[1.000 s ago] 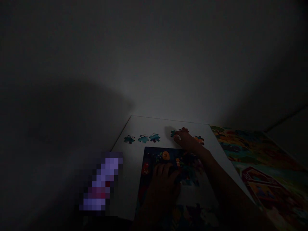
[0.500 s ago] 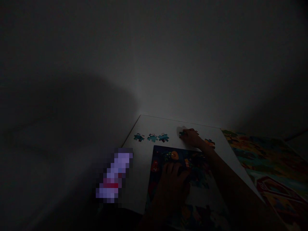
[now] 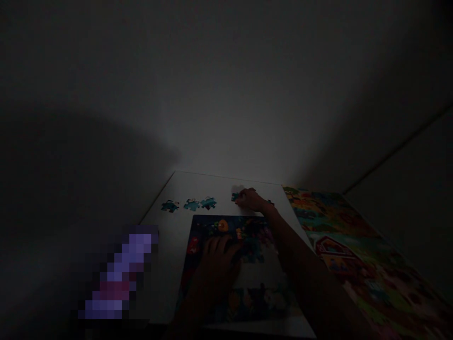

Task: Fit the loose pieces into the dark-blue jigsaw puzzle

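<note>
My left hand (image 3: 220, 255) lies flat with its fingers spread on a partly assembled jigsaw puzzle (image 3: 221, 224), dark and colourful, with a pale gap in its middle right. Above the puzzle's far edge, my right hand (image 3: 250, 199) has its fingers closed on a teal puzzle piece (image 3: 234, 197). Part of that piece is covered by the fingers. Three loose teal pieces lie to the left: one apart (image 3: 170, 206), then a lighter piece (image 3: 191, 204) and a darker piece (image 3: 208, 203) almost touching. Another piece (image 3: 271, 202) shows just behind my right wrist, mostly hidden.
The white table (image 3: 170, 255) reaches back to a pale wall (image 3: 226, 118). At right lies a large colourful picture sheet (image 3: 339, 241) with a red barn. A pixelated purple patch (image 3: 123, 269) covers something at the table's left edge. Everything is dimly lit.
The view has swung right, so the table and puzzle sit further left and more of the picture sheet shows. Both hands keep nearly the same places on the table.
</note>
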